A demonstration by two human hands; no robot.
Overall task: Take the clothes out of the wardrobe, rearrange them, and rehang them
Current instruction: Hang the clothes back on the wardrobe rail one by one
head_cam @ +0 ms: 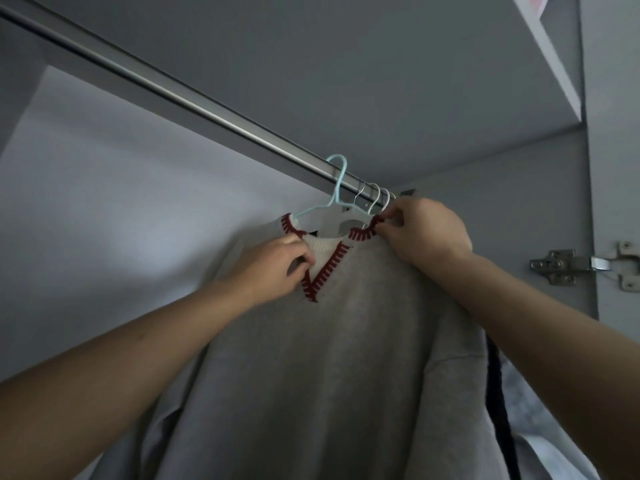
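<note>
**Soft knit, held by its collar**

Head view: my left hand point(277, 263) and right hand point(420, 232) each pinch the grey sweater's point(329, 375) red-stitched collar, just below the rail point(194, 102). It looks limp, stretchy, light; the collar is the best grip.

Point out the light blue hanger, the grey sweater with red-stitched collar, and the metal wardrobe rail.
light blue hanger point(337, 188), head view, on its neck below the hook
grey sweater with red-stitched collar point(329, 358), head view, on its front panel
metal wardrobe rail point(194, 98), head view, on its bare middle stretch
</note>
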